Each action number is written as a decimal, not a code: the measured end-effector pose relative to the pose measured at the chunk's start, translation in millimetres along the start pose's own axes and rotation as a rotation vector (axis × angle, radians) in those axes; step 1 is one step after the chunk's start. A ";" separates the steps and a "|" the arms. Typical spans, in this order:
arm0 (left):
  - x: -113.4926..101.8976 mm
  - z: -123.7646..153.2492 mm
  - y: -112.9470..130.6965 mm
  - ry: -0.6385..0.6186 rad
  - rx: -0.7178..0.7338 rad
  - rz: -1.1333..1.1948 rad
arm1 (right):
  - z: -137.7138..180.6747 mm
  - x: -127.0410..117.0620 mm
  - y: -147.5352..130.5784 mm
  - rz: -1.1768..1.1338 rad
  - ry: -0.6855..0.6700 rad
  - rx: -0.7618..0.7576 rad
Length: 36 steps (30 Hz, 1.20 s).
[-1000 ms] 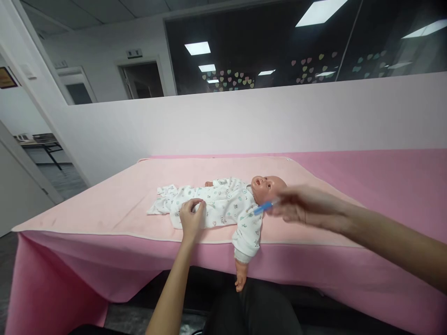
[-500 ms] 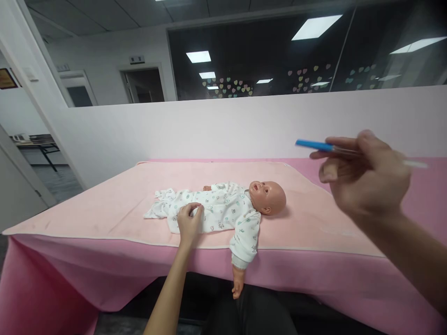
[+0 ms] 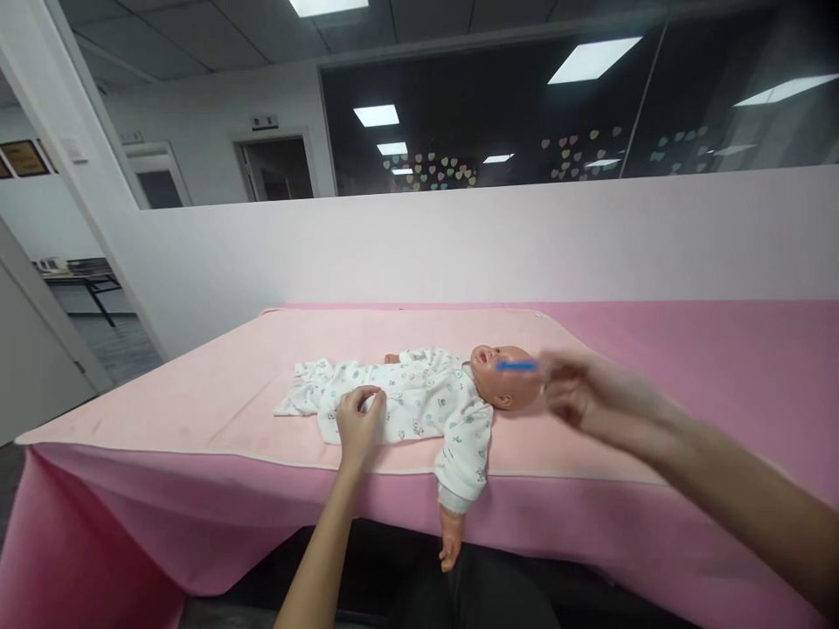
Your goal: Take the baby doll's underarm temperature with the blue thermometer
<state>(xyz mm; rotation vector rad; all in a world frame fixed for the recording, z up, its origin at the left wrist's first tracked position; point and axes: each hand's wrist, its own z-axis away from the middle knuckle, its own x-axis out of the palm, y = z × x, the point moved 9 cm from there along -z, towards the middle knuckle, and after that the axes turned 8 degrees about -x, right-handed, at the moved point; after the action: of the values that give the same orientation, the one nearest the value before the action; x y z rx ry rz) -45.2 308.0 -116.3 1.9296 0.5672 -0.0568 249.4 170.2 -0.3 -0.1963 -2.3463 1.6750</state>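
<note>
A baby doll (image 3: 419,397) in a white patterned sleepsuit lies on its back on a light pink mat (image 3: 216,393), head to the right, one arm hanging over the table's front edge. My left hand (image 3: 357,419) rests on the doll's belly with fingers curled on the cloth. My right hand (image 3: 580,393), blurred by motion, pinches a thin blue-tipped stick (image 3: 516,366) whose tip is over the doll's face.
The table is draped in a darker pink cloth (image 3: 734,367). A white partition wall (image 3: 459,245) with dark glass above stands behind it. An open doorway and a desk lie at the far left.
My right hand came down from high on the right and brought the blue-tipped stick back over the doll's face. My left hand stayed on the doll's belly.
</note>
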 end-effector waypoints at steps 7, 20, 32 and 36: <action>0.1 0.3 0.2 -0.001 0.007 0.003 | 10.9 -1.2 55.0 -0.084 0.049 0.208; -0.3 -1.9 0.6 0.010 0.017 0.004 | 9.4 -73.1 179.4 0.198 -0.003 0.407; -1.6 0.8 4.7 0.027 0.038 -0.080 | -8.6 -102.8 158.9 1.188 -0.136 0.118; -9.7 17.1 39.5 0.240 0.321 -0.278 | -11.7 -93.7 164.4 1.319 -0.209 0.158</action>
<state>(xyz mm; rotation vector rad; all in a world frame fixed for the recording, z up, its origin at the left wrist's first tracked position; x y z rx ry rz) -33.8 277.1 -87.0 2.1698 1.0385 -0.0993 336.6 211.2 -163.6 -1.9331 -2.2514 2.3835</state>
